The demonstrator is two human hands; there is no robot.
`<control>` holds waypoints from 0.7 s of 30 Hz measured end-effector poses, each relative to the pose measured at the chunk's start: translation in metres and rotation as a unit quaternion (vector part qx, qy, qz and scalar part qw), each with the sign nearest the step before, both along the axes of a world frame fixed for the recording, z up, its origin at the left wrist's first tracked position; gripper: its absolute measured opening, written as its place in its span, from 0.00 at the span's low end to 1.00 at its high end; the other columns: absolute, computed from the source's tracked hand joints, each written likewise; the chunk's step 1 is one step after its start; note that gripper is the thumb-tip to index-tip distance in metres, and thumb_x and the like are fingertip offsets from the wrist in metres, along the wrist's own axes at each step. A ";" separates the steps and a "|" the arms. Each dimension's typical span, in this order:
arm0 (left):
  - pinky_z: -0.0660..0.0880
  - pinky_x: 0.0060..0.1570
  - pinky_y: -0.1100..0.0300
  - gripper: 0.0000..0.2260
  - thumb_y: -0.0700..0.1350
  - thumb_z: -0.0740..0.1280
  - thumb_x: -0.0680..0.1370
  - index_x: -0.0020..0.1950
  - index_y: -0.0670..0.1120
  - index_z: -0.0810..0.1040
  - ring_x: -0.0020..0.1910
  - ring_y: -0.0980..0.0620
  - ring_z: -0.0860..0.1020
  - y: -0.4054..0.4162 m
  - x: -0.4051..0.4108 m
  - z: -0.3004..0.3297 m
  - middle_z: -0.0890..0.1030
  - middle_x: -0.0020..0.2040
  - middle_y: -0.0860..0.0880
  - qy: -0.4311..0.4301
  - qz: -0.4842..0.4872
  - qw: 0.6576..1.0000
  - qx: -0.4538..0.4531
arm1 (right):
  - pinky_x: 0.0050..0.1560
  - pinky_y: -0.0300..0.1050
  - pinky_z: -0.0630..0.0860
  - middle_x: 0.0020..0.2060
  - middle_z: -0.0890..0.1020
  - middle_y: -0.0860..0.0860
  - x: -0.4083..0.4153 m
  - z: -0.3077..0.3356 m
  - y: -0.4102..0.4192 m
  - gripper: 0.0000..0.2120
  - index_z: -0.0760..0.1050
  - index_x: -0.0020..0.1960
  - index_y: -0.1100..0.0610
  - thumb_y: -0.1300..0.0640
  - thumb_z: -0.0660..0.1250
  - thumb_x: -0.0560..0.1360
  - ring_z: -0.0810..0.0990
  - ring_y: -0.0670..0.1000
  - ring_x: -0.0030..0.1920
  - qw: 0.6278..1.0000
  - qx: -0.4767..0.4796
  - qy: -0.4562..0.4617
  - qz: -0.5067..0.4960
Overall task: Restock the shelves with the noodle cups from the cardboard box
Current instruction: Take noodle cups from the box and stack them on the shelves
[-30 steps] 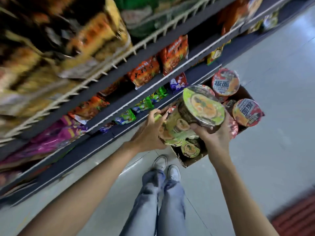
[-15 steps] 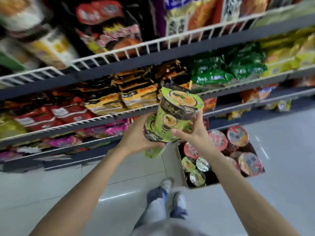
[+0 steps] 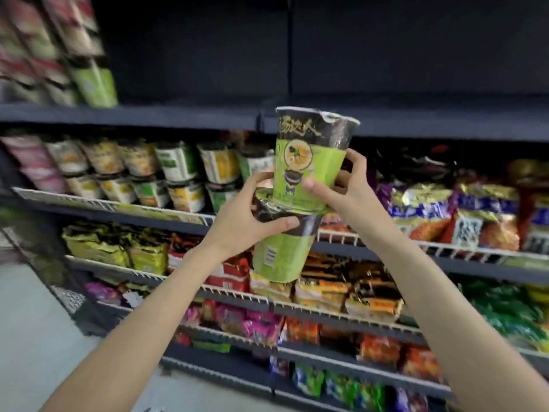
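Dark store shelves [image 3: 190, 115] fill the background, with rows of noodle cups at 9 o'clock and snack packets [image 3: 421, 209] at 3 o'clock. Two green cups are held stacked at centre, long axes upright, lids pointing to 12 o'clock. The upper cup [image 3: 309, 162] is gripped by the right hand [image 3: 346, 193]; the lower cup [image 3: 282, 251] is clasped at its dark rim by the left hand [image 3: 246, 221].

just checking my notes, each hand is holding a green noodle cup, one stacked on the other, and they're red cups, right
Not quite: the cups are not red. The head view shows both are green with dark bands near the rim. The rest holds: the left hand grips the lower cup and the right hand grips the upper cup, which sits on the lower one.
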State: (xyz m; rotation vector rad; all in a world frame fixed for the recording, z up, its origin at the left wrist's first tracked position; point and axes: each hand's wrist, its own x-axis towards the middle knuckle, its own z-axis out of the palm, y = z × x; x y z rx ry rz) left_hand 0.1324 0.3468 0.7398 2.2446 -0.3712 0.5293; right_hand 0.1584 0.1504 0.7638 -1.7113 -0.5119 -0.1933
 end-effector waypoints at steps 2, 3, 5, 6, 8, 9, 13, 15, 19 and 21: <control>0.67 0.46 0.78 0.35 0.72 0.68 0.62 0.64 0.64 0.62 0.50 0.73 0.72 0.011 0.005 0.027 0.72 0.53 0.69 -0.035 0.015 0.999 -0.006 | 0.61 0.53 0.76 0.64 0.74 0.49 0.012 0.028 0.013 0.50 0.49 0.74 0.47 0.35 0.71 0.61 0.77 0.47 0.60 1.000 -0.001 -0.026 0.014; 0.68 0.47 0.77 0.35 0.72 0.67 0.61 0.64 0.63 0.63 0.51 0.72 0.73 0.018 0.009 0.040 0.73 0.53 0.69 -0.048 0.021 0.999 -0.012 | 0.63 0.52 0.75 0.63 0.74 0.48 0.017 0.041 0.020 0.49 0.50 0.74 0.47 0.36 0.72 0.62 0.77 0.47 0.61 0.999 -0.003 -0.043 0.022; 0.69 0.49 0.71 0.36 0.72 0.66 0.60 0.64 0.61 0.65 0.53 0.66 0.75 0.032 0.017 0.062 0.75 0.55 0.65 -0.072 0.039 0.996 -0.022 | 0.63 0.48 0.74 0.61 0.75 0.45 0.029 0.065 0.035 0.45 0.52 0.75 0.47 0.42 0.73 0.66 0.76 0.45 0.61 0.996 -0.011 -0.077 0.038; 0.69 0.49 0.71 0.36 0.73 0.66 0.60 0.64 0.60 0.66 0.53 0.66 0.74 0.039 0.022 0.072 0.76 0.55 0.64 -0.086 0.049 0.995 -0.024 | 0.62 0.47 0.74 0.60 0.75 0.45 0.035 0.076 0.043 0.43 0.52 0.75 0.46 0.45 0.73 0.68 0.76 0.45 0.61 0.995 -0.015 -0.092 0.045; 0.67 0.46 0.76 0.33 0.72 0.67 0.61 0.62 0.61 0.67 0.50 0.73 0.73 0.055 0.031 0.092 0.75 0.52 0.68 -0.115 0.066 0.991 -0.026 | 0.61 0.48 0.75 0.60 0.75 0.46 0.049 0.096 0.061 0.43 0.52 0.76 0.46 0.47 0.73 0.69 0.76 0.46 0.60 0.991 -0.018 -0.122 0.053; 0.67 0.44 0.78 0.32 0.72 0.69 0.62 0.61 0.61 0.67 0.49 0.75 0.72 0.063 0.036 0.102 0.75 0.50 0.69 -0.126 0.071 0.989 -0.029 | 0.61 0.48 0.75 0.60 0.75 0.46 0.056 0.104 0.071 0.43 0.52 0.76 0.47 0.47 0.73 0.69 0.77 0.46 0.59 0.989 -0.015 -0.138 0.055; 0.69 0.45 0.75 0.35 0.68 0.74 0.59 0.62 0.58 0.68 0.50 0.69 0.74 0.099 0.061 0.136 0.76 0.51 0.65 -0.166 0.088 0.981 -0.038 | 0.59 0.51 0.77 0.60 0.76 0.47 0.088 0.133 0.112 0.43 0.52 0.76 0.48 0.49 0.74 0.70 0.78 0.48 0.59 0.977 0.007 -0.201 0.064; 0.70 0.50 0.70 0.37 0.65 0.76 0.60 0.65 0.56 0.68 0.53 0.63 0.75 0.119 0.079 0.146 0.77 0.54 0.60 -0.190 0.088 0.977 -0.039 | 0.58 0.49 0.78 0.61 0.75 0.50 0.103 0.143 0.132 0.44 0.51 0.76 0.50 0.51 0.74 0.70 0.79 0.47 0.58 0.969 0.009 -0.237 0.064; 0.69 0.50 0.76 0.37 0.55 0.80 0.61 0.66 0.53 0.67 0.53 0.63 0.75 0.151 0.123 0.159 0.77 0.55 0.59 -0.224 0.057 0.971 -0.055 | 0.57 0.43 0.77 0.64 0.72 0.51 0.137 0.154 0.167 0.45 0.48 0.77 0.53 0.55 0.74 0.71 0.77 0.46 0.60 0.955 -0.003 -0.291 0.053; 0.69 0.49 0.77 0.38 0.54 0.80 0.61 0.66 0.52 0.67 0.53 0.63 0.75 0.161 0.150 0.165 0.77 0.55 0.59 -0.222 0.036 0.972 -0.066 | 0.57 0.44 0.77 0.65 0.71 0.51 0.158 0.157 0.178 0.45 0.48 0.77 0.53 0.55 0.74 0.71 0.77 0.47 0.61 0.955 -0.009 -0.294 0.033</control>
